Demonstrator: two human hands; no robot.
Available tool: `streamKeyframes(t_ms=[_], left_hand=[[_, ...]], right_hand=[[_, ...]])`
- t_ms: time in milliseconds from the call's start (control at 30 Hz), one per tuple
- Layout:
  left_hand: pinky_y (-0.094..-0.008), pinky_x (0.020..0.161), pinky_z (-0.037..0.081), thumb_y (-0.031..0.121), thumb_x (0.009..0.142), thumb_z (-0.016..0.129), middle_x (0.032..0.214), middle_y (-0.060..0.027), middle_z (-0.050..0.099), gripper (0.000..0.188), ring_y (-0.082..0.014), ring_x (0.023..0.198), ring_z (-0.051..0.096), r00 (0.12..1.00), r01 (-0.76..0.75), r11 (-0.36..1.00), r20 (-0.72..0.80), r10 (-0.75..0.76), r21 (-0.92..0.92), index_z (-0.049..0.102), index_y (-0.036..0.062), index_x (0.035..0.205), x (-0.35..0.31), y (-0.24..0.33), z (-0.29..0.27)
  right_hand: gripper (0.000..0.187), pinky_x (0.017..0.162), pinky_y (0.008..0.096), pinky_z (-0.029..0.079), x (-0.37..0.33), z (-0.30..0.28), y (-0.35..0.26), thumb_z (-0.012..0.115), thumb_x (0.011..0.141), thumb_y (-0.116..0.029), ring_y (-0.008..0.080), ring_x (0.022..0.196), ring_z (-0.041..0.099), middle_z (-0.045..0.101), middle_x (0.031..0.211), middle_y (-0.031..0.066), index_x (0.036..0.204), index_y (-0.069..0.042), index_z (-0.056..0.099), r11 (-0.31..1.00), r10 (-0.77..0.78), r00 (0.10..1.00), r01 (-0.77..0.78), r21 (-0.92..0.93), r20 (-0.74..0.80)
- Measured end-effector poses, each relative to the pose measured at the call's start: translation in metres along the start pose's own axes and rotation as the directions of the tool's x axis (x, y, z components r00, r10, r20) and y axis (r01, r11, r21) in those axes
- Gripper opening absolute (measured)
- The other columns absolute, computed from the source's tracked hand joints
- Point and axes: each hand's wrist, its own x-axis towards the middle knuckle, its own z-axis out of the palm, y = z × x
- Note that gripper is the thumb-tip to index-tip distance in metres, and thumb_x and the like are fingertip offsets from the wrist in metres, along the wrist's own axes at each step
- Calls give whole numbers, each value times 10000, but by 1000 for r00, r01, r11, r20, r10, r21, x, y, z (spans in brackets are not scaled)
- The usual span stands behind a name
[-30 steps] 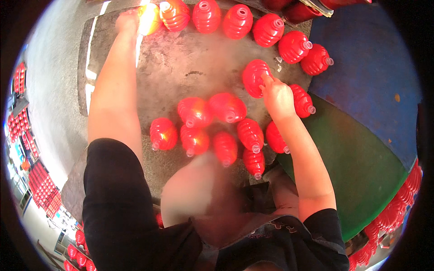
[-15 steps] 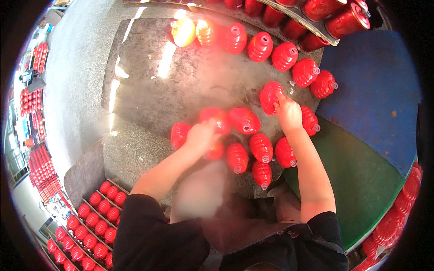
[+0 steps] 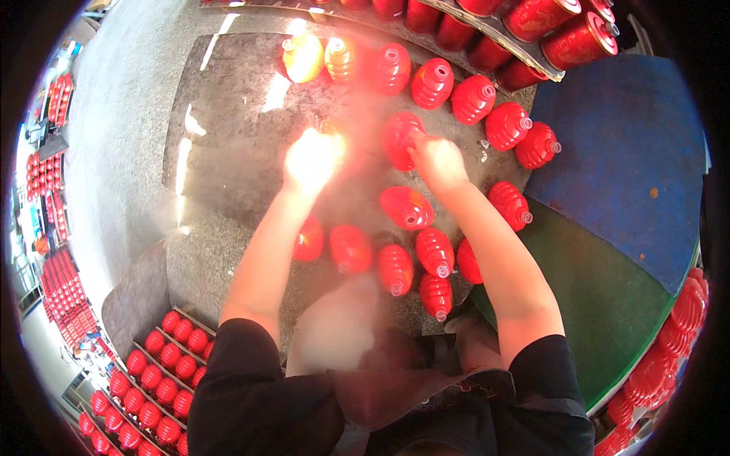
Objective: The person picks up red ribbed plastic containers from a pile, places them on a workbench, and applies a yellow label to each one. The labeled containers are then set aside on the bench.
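Observation:
My right hand (image 3: 439, 158) grips a red ribbed plastic bottle (image 3: 401, 140) above the grey work surface (image 3: 243, 152). Further left, my left hand (image 3: 310, 161) is washed out by bright sunlight, its fingers closed around another red bottle (image 3: 332, 135) that shows only partly through the glare. Beyond both hands, several similar bottles stand in a curved row, among them one at the middle (image 3: 433, 83) and one at its right end (image 3: 537, 145). Nearer to me is a loose group, including a bottle with its open neck facing me (image 3: 407, 208) and another by my left forearm (image 3: 309, 239).
Racks of red bottles (image 3: 166, 390) stand at lower left. A shelf (image 3: 525, 49) with red canisters (image 3: 579, 47) runs along the far right. Blue (image 3: 616, 167) and green (image 3: 585, 281) panels adjoin the surface, with stacked red pieces (image 3: 654, 372) beyond.
My left hand has lifted a bottle out of the near group and carried it away from me. My right hand has moved left and slightly farther away with its bottle.

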Motion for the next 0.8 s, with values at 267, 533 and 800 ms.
streamKeyframes(t_ms=[267,533,800], left_hand=[[-447,780,535,54,798,733,917,-150,627,179,-361,875,658,990,-106,944,121,71,312,704,86,971,68,-2,-11],[-460,787,541,61,817,714,904,-157,639,137,-372,864,663,983,181,975,65,-174,-127,731,83,951,79,-17,8],[-444,760,555,69,846,709,893,-173,676,148,-380,839,679,981,195,979,12,-195,-60,750,57,988,76,-55,36]], right_hand=[[143,697,556,564,48,10,-53,579,889,-131,441,779,705,703,827,251,894,-5,645,996,-52,996,57,68,-66],[276,786,519,558,65,26,-59,459,1005,-193,400,902,708,719,930,233,998,-16,670,997,21,999,-19,78,-26],[462,857,528,542,16,5,-55,689,903,-206,421,986,674,680,1078,236,1318,-47,562,963,89,996,-94,254,31]])
